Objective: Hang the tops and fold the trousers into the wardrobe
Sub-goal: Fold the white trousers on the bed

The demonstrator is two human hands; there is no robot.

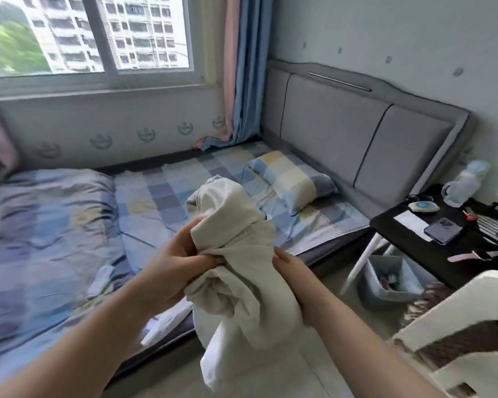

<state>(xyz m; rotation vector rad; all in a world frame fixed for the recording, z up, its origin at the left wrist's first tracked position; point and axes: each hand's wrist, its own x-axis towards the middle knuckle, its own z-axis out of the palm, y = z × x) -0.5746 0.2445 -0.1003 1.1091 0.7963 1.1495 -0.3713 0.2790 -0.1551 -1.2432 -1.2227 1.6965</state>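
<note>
A crumpled cream-coloured garment (242, 297) hangs bunched in front of me, above the bed's near edge. My left hand (179, 262) pinches a fold of it on the left side. On the right side, my right hand (292, 280) grips the cloth with its fingers closed behind it. Whether it is a top or trousers cannot be told from the bundle. A white piece of cloth (167, 320) lies on the bed's edge below my hands. No wardrobe is in view.
The bed (161, 202) carries a rumpled blue duvet (46, 239) at left and a checked pillow (291, 179) by the grey headboard. At right stand a black side table (431, 245) with a phone (443, 229), a small bin (385, 280) and a white chair (457, 326).
</note>
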